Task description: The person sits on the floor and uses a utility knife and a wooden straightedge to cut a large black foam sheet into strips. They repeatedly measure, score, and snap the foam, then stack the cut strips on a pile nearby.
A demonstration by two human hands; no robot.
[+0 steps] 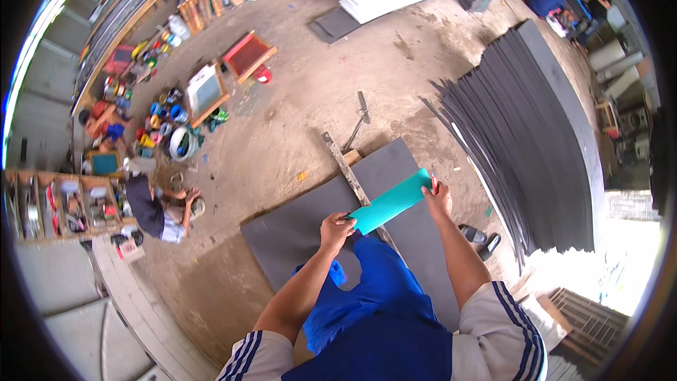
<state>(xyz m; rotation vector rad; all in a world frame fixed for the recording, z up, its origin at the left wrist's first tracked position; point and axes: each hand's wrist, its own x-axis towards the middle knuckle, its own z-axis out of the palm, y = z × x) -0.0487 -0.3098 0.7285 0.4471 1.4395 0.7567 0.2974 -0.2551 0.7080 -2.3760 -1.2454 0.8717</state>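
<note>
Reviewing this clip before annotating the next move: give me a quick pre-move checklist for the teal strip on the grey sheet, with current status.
1. Left hand grips near end of teal ribbed strip: ok.
2. Right hand holds far end: ok; it also holds a small red item, kind cannot tell.
3. Strip held flat between both hands: ok, no visible sag.
4. Strip lies over dark grey sheet: ok; touching or lifted, cannot tell.
5. Wooden straightedge lies across the sheet beside the strip: ok; alignment cannot tell.
6. Sandals lie near the sheet's right edge: not ok.
</note>
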